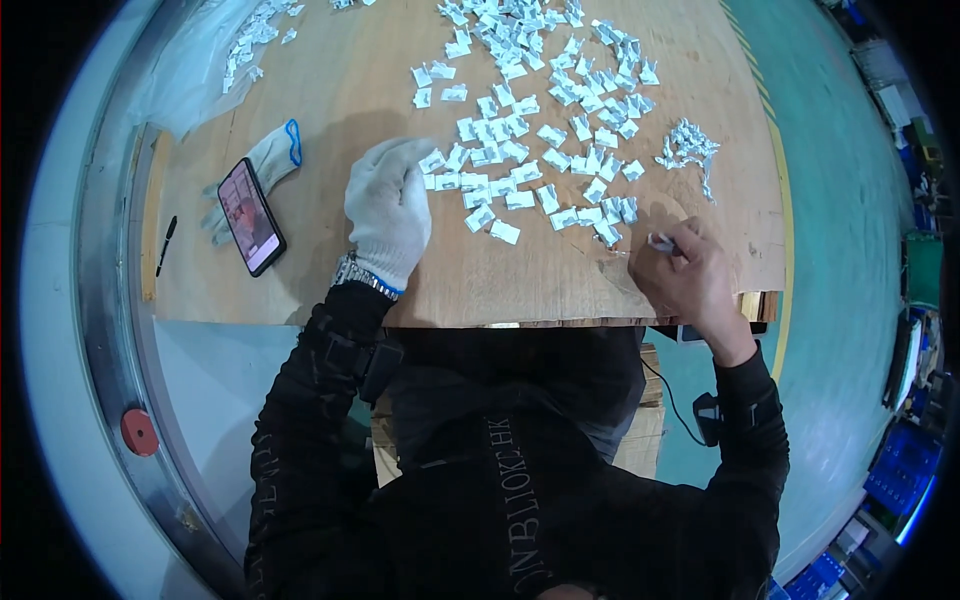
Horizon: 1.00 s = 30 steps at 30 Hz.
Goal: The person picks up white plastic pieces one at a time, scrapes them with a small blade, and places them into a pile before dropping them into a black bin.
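My left hand (388,205), in a white knit glove with a metal-band watch at the wrist, is over the wooden table with its fingers curled together. At its fingertips lies a small white metal-looking piece (432,161); whether the fingers grip it is hard to make out. My bare right hand (690,270) is closed near the table's front right, pinching a small whitish piece (660,242) between thumb and fingers. Between the hands spread many flat, bent white pieces (505,232), some in loose rows.
A tangled pile of small silvery scraps (688,145) lies at the right. On the left are a phone (250,218) resting on a spare white glove (275,155), a black pen (167,245), and a clear plastic bag (195,90) by more white pieces. The wooden table (330,90) ends near my lap.
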Motion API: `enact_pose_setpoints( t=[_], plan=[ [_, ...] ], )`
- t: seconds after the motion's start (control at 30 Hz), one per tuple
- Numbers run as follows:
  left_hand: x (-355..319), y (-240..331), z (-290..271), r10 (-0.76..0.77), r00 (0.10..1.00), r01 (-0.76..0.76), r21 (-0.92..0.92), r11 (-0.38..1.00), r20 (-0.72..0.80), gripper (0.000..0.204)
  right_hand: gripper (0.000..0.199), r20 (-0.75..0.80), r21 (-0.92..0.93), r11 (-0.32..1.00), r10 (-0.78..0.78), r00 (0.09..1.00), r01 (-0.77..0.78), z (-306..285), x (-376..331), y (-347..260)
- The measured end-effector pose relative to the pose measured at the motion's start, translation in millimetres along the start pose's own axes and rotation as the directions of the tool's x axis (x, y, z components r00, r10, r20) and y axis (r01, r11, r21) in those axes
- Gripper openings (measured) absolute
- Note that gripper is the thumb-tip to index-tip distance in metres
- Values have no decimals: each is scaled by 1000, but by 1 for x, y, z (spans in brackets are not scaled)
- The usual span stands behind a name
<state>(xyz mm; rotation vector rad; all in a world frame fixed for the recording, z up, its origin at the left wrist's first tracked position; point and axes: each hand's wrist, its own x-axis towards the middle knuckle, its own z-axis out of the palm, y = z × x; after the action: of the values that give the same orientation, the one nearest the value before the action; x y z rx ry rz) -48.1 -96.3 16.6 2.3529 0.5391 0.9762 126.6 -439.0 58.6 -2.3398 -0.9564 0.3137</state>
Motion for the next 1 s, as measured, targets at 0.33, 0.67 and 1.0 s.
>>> enact_pose_setpoints(
  t=[0.33, 0.67, 1.0],
  plan=[
    [9, 18, 0, 150, 987, -153, 71, 986, 51, 24, 23, -72, 323, 944, 96, 993, -68, 10, 1, 12],
    [17, 33, 7, 315, 883, -382, 142, 913, 348, 39, 23, 57, 568, 749, 378, 924, -341, 5, 15, 20],
    [22, 34, 2, 303, 906, -339, 78, 938, 297, 37, 20, 39, 606, 728, 374, 927, -320, 8, 15, 32]
  ],
)
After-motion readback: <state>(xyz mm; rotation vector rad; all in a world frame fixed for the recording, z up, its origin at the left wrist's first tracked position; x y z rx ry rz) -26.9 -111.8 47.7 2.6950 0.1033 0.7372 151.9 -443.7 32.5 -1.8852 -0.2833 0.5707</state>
